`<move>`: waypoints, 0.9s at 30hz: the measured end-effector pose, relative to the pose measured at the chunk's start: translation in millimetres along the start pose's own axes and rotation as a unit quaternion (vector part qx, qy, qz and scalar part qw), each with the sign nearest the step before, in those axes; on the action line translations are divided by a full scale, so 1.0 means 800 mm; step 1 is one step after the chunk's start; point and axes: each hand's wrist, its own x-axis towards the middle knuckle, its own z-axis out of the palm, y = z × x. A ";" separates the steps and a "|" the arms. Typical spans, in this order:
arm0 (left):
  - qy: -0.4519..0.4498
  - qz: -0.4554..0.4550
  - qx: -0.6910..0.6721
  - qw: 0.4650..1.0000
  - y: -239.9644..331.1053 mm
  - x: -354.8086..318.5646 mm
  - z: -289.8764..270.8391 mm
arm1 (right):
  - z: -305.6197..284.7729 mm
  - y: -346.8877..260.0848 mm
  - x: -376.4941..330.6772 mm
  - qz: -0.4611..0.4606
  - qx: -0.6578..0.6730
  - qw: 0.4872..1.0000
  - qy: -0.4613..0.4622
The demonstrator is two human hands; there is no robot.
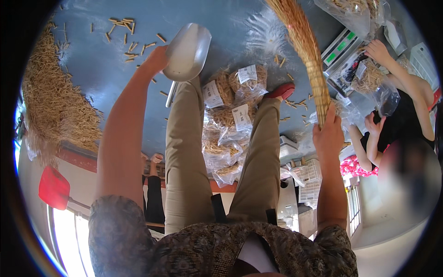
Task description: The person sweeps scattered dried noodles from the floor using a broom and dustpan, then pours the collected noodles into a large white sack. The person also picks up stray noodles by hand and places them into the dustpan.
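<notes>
In my left hand (156, 62), fingers closed, is a silver metal scoop (196, 44) held over the blue-grey floor; its bowl looks pale inside. My right hand (328, 129) grips the narrow bound handle of a straw broom (300, 34), whose bristles fan out toward the top of the view. Between my legs, clear bags (224, 115) full of short brown stick-like pieces lie stacked, several with white labels. Loose pieces (122, 23) are scattered on the floor beyond the scoop, and others lie near my red shoe (281, 91).
A large heap of brown pieces (55, 92) spreads along the left. At right, a co-worker's hands (378, 51) are by a filled bag (369, 76) at a scale with green displays (341, 46). White plastic baskets (310, 184) stand lower right; a red shovel (54, 188) is lower left.
</notes>
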 end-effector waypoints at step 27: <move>0.119 -0.132 0.135 0.975 0.106 0.171 0.178 | 0.114 -0.033 -0.031 0.183 0.520 0.816 -0.173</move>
